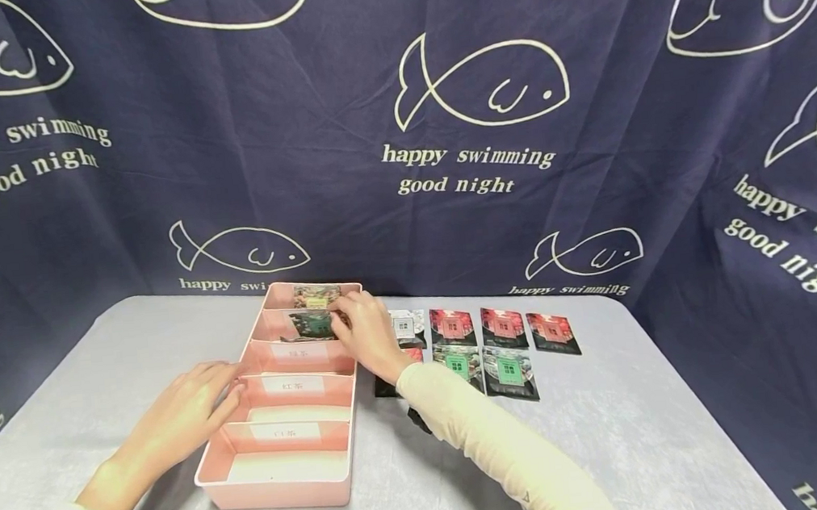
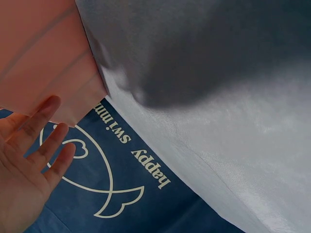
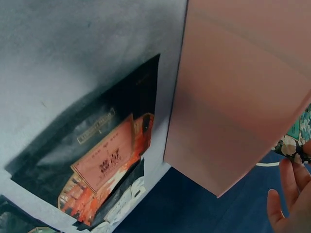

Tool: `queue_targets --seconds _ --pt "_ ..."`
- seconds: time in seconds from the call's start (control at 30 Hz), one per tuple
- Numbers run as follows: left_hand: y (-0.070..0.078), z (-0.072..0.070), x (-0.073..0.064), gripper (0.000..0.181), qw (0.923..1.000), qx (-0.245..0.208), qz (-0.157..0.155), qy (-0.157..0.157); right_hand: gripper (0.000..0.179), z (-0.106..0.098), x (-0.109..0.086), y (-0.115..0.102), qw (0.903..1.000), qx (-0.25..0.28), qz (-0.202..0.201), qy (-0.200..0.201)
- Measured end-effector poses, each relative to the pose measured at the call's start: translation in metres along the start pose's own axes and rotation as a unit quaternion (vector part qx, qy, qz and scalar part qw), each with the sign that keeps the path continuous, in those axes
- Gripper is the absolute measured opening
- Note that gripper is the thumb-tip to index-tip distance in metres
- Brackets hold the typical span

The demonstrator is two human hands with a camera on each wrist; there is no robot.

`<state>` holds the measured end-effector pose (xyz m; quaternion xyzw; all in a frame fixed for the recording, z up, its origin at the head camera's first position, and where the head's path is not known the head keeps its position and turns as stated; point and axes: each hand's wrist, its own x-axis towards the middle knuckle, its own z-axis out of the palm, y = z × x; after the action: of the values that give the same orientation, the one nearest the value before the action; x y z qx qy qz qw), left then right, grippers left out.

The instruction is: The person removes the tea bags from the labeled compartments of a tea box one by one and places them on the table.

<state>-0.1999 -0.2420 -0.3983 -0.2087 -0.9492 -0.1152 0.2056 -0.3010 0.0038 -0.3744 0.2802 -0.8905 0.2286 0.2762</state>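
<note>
A long pink divided box stands on the table, its compartments bearing white paper labels. My right hand reaches over its right rim and pinches a dark tea packet with a teal label at the second compartment from the back. In the right wrist view that packet's floral edge shows at the fingertips. Another tea packet, with a yellow label, is in the rearmost compartment. At the box's left side my left hand rests against the wall; its fingers are spread and hold nothing.
Right of the box, more tea packets lie in two rows: red ones, green ones and a white one, partly behind my right hand and sleeve. A dark blue fish-print curtain hangs behind the table.
</note>
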Motion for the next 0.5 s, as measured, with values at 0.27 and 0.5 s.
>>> queue_targets --seconds 0.27,0.5 --pt "0.001 0.0 -0.001 0.031 1.0 -0.002 -0.005 -0.003 0.012 -0.01 0.006 0.002 0.9989 0.017 0.015 0.041" --pt "0.002 -0.001 0.0 0.031 1.0 -0.003 -0.006 -0.006 0.012 -0.022 0.011 0.001 0.9955 0.047 0.012 0.081"
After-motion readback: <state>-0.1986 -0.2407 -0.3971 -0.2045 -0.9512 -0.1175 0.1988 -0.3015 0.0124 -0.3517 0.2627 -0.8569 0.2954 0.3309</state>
